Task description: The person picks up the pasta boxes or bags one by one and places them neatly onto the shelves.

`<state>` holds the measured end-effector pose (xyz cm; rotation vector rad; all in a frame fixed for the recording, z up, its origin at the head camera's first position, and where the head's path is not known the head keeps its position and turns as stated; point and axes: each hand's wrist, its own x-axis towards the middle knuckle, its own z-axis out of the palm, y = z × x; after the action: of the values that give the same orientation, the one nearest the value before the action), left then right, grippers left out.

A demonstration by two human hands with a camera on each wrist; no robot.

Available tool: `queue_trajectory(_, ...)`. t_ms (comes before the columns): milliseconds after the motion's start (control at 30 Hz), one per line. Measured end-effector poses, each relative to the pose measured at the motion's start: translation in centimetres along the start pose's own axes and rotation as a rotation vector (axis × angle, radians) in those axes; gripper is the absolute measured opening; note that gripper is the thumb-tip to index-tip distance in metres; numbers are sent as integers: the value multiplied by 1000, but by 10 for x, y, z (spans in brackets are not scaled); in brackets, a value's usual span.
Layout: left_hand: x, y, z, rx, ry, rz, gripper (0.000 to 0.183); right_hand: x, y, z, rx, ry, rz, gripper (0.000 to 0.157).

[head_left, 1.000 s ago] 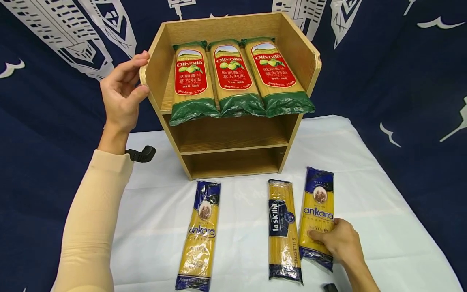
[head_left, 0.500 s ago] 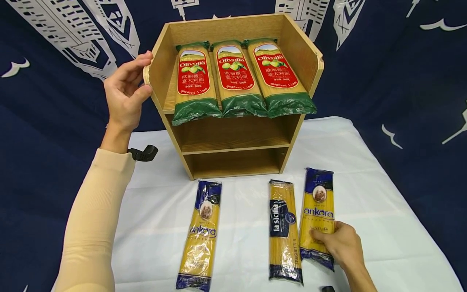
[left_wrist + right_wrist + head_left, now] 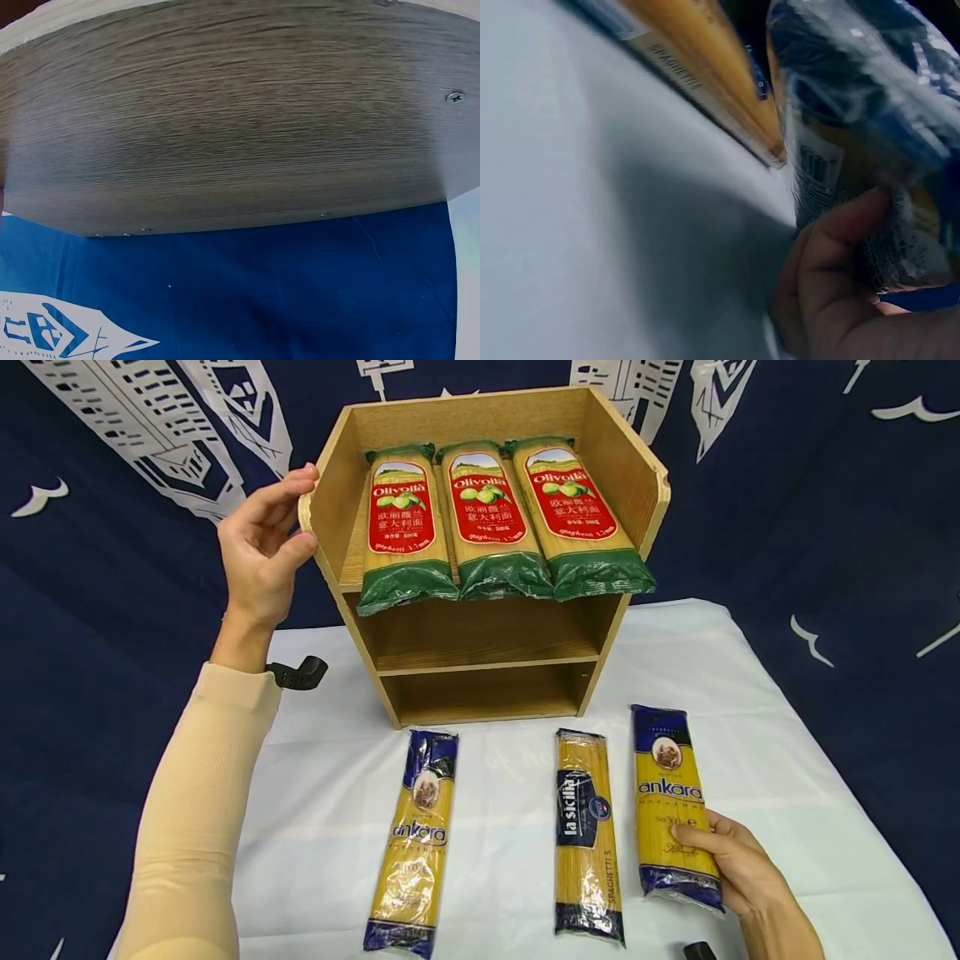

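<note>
In the head view my left hand point(image 3: 261, 547) holds the left side panel of a small wooden shelf point(image 3: 487, 667), thumb and fingertips at its front edge. That panel's outer face point(image 3: 240, 127) fills most of the left wrist view. My right hand point(image 3: 750, 868) grips a yellow and blue Ankara spaghetti pack point(image 3: 670, 789) by its lower right side, thumb on top. Fingers point(image 3: 832, 262) curl under the pack in the right wrist view. A La Sicilia spaghetti pack point(image 3: 587, 877) lies just left of it. Another Ankara pack point(image 3: 412, 868) lies farther left.
Three green-ended Olivoilà spaghetti packs point(image 3: 401, 518) lie side by side on the shelf's top level, their ends overhanging the front. Two lower compartments open below. A white cloth point(image 3: 315, 827) covers the table; a dark blue patterned curtain point(image 3: 810, 510) hangs behind.
My right hand has shifted the Ankara pack slightly right, opening a gap from the La Sicilia pack, and its lower end has swung right. My left hand stays on the shelf.
</note>
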<state>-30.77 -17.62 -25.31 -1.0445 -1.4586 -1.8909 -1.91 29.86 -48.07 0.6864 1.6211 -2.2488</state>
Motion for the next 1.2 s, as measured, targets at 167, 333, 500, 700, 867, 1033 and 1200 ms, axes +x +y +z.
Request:
queue_trajectory(167, 0, 0, 0, -2, -3, 7, 66, -2, -3, -5, 37, -74, -30, 19)
queue_trajectory(333, 1, 0, 2, -5, -19, 9, 64, -9, 1, -9, 47, -83, -100, 21)
queue_trajectory(500, 1, 1, 2, -9, -9, 11, 61, -20, 2, -12, 138, -263, -241, 38)
queue_trajectory(700, 0, 1, 1, -17, -3, 7, 60, -38, -7, -12, 124, -321, -277, 44)
queue_trajectory(867, 0, 1, 1, -11, -4, 11, 56, -51, -14, -7, 77, -382, -303, 47)
queue_trajectory(1033, 0, 1, 0, -8, -10, 8, 57, -60, -18, 1, 90, -528, -364, 46)
queue_trajectory(1200, 0, 2, 0, 3, -12, 5, 57, -64, -19, 11, 53, -615, -412, 53)
